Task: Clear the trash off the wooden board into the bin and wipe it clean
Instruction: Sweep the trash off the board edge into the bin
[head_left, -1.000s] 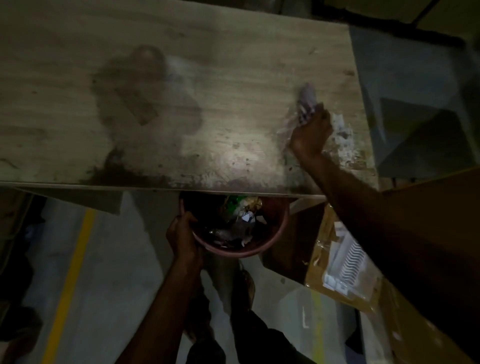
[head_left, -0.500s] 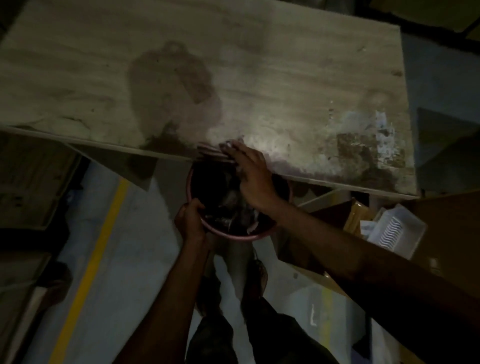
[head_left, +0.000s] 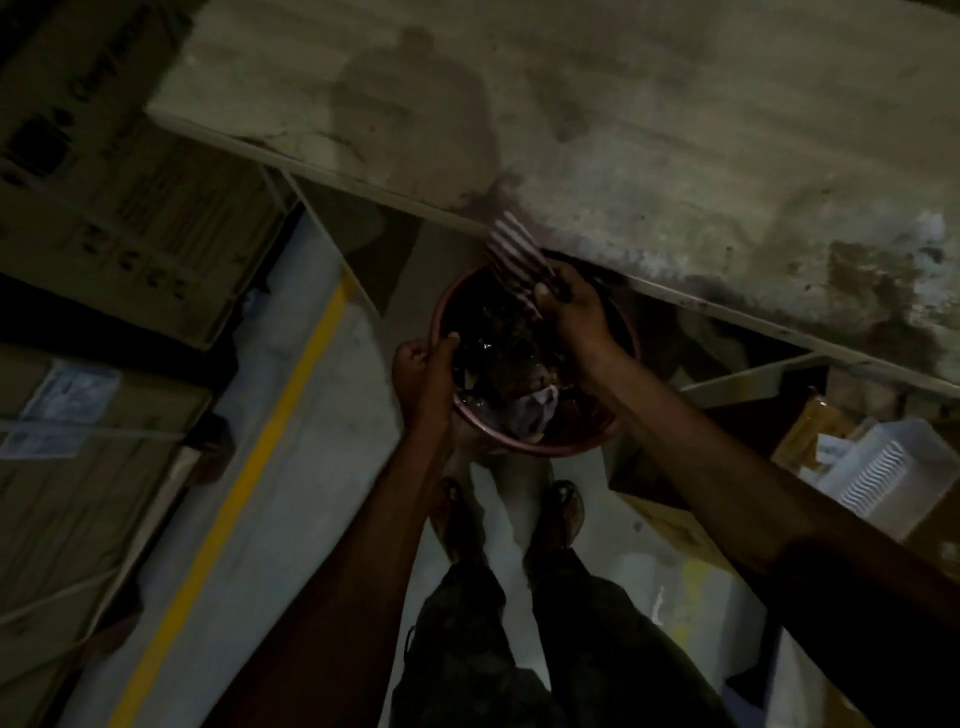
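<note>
- Your left hand (head_left: 423, 371) is closed around the near-left rim of the bin (head_left: 524, 441), thumb hooked inside the lip and the other fingers wrapped around the outside.
- The bin is a round, reddish-pink tub held just under the near edge of the wooden board (head_left: 623, 130), part of its far side tucked below that edge.
- Your right hand (head_left: 574, 317) hangs over the far-right part of the bin's mouth, pinching a striped cloth (head_left: 511, 257) between thumb and fingers.
- The cloth sticks up and away from your grip, its free end reaching the board's near edge; whether it touches the edge is hard to tell in this dim light.
- Inside the bin lies a dark heap of trash (head_left: 498, 358), with one pale crumpled scrap (head_left: 540, 402) near the side closest to you.
- The board's surface shows a broad dark patch (head_left: 415, 104) toward its left part, and white and brown smears (head_left: 872, 270) near its near-right corner.
- Your shoes (head_left: 558, 514) stand on the grey floor directly below the bin.
- A yellow line (head_left: 249, 499) runs along the floor to your left, with cardboard boxes (head_left: 119, 208) stacked beyond it.
- To your right, below the board's near-right corner, a white ribbed plastic tray (head_left: 883, 467) rests among brown cardboard.
</note>
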